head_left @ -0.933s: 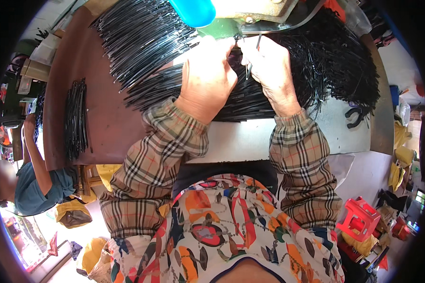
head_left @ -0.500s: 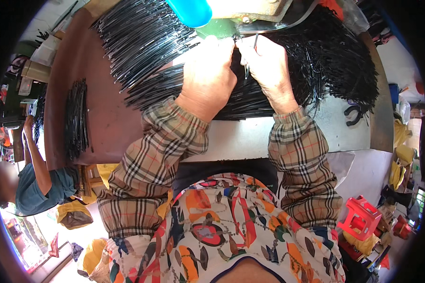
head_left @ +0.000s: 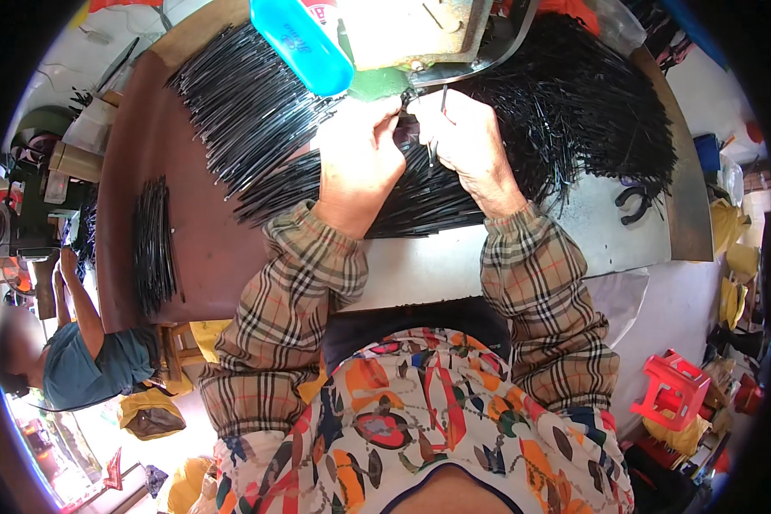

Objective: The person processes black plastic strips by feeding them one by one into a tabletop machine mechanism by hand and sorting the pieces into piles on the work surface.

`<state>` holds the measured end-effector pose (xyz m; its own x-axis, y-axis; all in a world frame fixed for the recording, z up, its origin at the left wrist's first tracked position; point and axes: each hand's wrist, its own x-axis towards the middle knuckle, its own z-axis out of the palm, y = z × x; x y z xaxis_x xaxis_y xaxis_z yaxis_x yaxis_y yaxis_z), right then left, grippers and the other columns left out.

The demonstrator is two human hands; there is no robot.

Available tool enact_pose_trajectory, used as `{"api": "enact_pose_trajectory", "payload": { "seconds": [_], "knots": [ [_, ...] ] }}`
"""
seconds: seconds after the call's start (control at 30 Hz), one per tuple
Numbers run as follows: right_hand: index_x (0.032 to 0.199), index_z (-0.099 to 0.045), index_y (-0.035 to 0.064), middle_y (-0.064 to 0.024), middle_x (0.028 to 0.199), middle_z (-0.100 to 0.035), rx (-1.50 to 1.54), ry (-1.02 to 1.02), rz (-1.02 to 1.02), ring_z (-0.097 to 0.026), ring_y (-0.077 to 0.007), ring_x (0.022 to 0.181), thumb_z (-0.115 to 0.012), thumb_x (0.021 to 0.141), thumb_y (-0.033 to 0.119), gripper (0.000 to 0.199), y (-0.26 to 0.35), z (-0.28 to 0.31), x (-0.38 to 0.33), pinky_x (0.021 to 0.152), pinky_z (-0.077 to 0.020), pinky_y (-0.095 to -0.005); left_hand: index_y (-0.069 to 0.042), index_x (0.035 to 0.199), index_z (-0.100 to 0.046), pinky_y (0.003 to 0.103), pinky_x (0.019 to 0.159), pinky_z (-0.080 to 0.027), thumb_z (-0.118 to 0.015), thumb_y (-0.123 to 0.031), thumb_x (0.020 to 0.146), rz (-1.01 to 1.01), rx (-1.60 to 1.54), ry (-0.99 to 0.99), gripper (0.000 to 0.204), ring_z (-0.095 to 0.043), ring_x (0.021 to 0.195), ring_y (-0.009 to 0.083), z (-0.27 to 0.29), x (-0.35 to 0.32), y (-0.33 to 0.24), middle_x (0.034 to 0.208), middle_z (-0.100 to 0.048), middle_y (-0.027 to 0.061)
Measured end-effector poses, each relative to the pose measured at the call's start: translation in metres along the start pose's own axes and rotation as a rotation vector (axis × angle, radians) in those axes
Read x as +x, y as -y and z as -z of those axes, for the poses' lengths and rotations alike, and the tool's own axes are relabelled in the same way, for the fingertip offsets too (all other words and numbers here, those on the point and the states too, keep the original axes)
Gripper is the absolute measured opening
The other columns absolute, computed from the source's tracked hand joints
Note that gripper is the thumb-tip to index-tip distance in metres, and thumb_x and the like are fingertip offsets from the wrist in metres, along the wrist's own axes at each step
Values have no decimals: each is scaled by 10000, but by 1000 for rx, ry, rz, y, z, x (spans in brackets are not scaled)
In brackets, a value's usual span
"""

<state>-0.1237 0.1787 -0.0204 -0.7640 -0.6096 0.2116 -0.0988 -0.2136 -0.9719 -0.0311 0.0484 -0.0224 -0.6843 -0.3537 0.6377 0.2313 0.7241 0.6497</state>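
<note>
By the machine (head_left: 413, 36), right fingers (head_left: 426, 116) clamp a rod (head_left: 433, 155); left fingers (head_left: 380, 111) glare-washed, hold unclear.

Left hand (head_left: 357, 163): fingertips washed out by glare; cannot make out what they touch. Right hand (head_left: 469, 141): fingers hide the middle of a thin dark piece (head_left: 433, 155); its tips are too small to tell. Black strips (head_left: 253, 107) on the worktop (head_left: 218, 257) partly hidden beneath both hands. Metal machine housing (head_left: 403, 34) and blue object (head_left: 304, 51) cut off by top edge. Co-worker (head_left: 90, 368) at left: face blurred.
</note>
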Motion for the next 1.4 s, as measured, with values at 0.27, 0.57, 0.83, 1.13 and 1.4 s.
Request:
{"api": "enact_pose_trajectory", "payload": {
  "seconds": [0.27,0.57,0.83,1.13,1.4],
  "knots": [
    [816,-639,-15,-32,670,-645,-79,-76,2,-582,-57,600,-651,881,97,130,-1,-5,3,536,-474,-221,32,1056,-685,203,573,-485,-644,15,822,235,-80,28,239,-599,643,60,5,7,-14,895,-719,120],
    [813,-651,-11,-28,665,-647,-92,-100,-9,-580,-52,593,-662,873,102,128,-6,-4,4,531,-472,-219,22,1051,-691,180,492,-405,-651,30,813,217,-16,30,242,-473,548,13,2,2,-10,863,-716,89],
    [783,-627,15,19,642,-575,-120,100,-47,-507,-48,557,-642,873,181,189,11,14,11,503,-396,-211,-19,941,-660,347,614,-498,-634,62,754,-266,413,97,206,-621,652,297,8,13,-10,763,-624,137],
    [816,-620,66,49,647,-516,95,120,-196,-411,5,504,-619,894,202,157,16,10,-2,419,-277,-168,-43,935,-628,395,631,-483,-622,45,745,-290,396,117,210,-599,698,334,9,12,-9,780,-605,136],
    [822,-628,25,22,641,-544,122,101,-84,-456,-23,509,-584,920,171,181,12,-2,1,424,-319,-178,-28,1019,-660,355,630,-496,-628,25,809,-439,388,74,219,-617,668,274,27,10,-3,813,-642,123]
  ]
}}
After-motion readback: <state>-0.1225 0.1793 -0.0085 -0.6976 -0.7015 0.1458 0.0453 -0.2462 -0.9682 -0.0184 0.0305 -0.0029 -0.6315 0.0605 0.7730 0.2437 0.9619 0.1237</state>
